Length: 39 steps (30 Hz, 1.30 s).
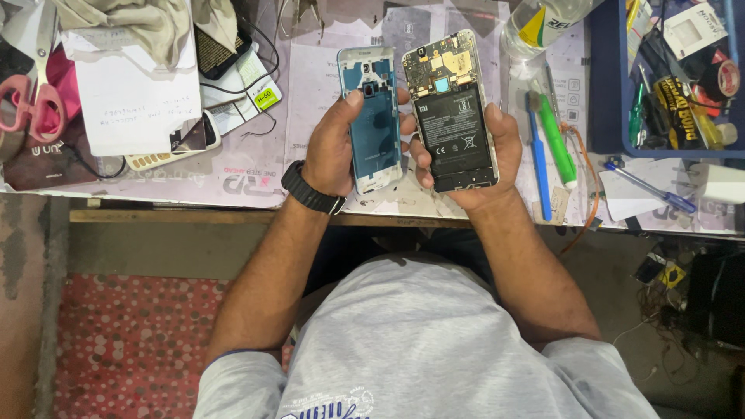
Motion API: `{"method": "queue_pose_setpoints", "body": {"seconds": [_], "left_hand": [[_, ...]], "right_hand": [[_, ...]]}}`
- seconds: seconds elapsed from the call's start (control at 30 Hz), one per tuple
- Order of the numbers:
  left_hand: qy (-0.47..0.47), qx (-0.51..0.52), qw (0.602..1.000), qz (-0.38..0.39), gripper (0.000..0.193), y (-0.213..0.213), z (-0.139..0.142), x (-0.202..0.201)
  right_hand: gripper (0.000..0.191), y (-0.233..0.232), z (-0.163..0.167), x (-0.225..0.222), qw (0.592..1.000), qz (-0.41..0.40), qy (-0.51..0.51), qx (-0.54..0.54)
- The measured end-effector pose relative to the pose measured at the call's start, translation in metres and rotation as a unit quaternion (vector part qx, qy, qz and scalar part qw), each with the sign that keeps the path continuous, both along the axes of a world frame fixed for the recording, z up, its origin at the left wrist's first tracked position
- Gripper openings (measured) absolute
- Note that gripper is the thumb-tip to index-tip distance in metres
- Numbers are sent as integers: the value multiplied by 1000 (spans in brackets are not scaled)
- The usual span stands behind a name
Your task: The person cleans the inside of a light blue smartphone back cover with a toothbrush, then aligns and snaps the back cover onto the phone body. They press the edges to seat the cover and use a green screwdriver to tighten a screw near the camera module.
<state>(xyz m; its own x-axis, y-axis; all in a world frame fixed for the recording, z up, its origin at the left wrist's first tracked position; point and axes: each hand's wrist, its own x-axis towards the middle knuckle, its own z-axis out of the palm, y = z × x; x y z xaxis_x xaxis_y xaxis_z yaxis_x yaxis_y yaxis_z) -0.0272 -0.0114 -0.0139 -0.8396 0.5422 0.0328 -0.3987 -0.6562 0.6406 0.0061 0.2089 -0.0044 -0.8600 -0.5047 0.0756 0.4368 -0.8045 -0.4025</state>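
Two phone parts are held up side by side over the near edge of the tabletop (256, 182), just above centre of the view. A blue-tinted phone frame (375, 124) is gripped by the left hand (332, 147), thumb laid on its upper face beside the camera cut-out; white-silver edging is seen around it, and its inner side is turned up. A black watch (312, 188) is worn on that wrist. At three o'clock of the frame, almost touching it, an opened phone (453, 112) is clasped by the right hand (497, 151), fingers wrapped round both long edges. Its back is off: a black battery fills the lower part, and a gold-coloured circuit board with a small square blue-grey part is exposed at twelve o'clock. Both parts are held upright, slightly tilted apart at the top.

At three o'clock of the phone, a green marker (557, 140) and a blue toothbrush (538, 159) are seen lying on the tabletop. At ten o'clock, pink-handled scissors (35, 97) are lying on papers.
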Motion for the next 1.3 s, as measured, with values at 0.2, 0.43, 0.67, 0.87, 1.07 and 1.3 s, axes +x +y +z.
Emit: {"method": "queue_pose_setpoints", "body": {"seconds": [0.2,0.43,0.67,0.87,1.07,1.3], "left_hand": [[-9,-6,1000,-1,71,0,-4,0],[7,-18,1000,7,70,0,-6,0],[-6,-22,1000,2,69,0,-6,0],[-16,-21,1000,-3,70,0,-8,0],[-9,-30,1000,3,71,-1,-9,0],[2,-33,999,5,71,-1,-11,1]], "right_hand": [[76,-2,3,0,1000,4,2,-3],[82,-4,4,0,1000,5,12,-1],[85,-4,6,-1,1000,11,13,-6],[85,-2,5,-1,1000,20,14,-11],[84,-1,3,-1,1000,19,15,-8],[85,-1,2,-2,1000,20,16,-10]]}}
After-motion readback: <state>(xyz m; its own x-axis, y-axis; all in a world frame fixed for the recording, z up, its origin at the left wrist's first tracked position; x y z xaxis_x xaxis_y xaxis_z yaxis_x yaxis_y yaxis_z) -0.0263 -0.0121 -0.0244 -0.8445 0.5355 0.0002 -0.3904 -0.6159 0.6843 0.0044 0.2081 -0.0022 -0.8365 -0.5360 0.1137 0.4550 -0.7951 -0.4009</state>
